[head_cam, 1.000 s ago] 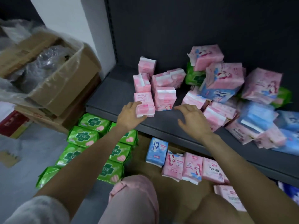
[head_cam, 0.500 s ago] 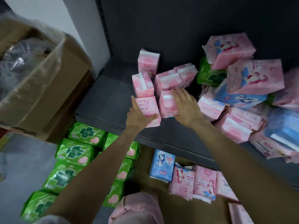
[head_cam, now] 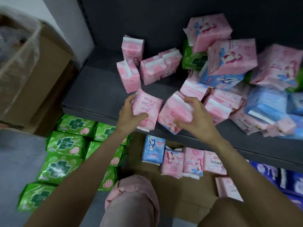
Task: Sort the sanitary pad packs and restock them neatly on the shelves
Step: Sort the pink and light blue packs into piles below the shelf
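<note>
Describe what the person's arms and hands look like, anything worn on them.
Both forearms are bare down to the wrists. The left hand and right hand wear no gloves, and no rings, watch or bracelet can be seen. No sleeve reaches either forearm.

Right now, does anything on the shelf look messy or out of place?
Yes. The heap of pink and blue packs on the shelf's right side is jumbled and tilted, with a green pack wedged in.
</note>
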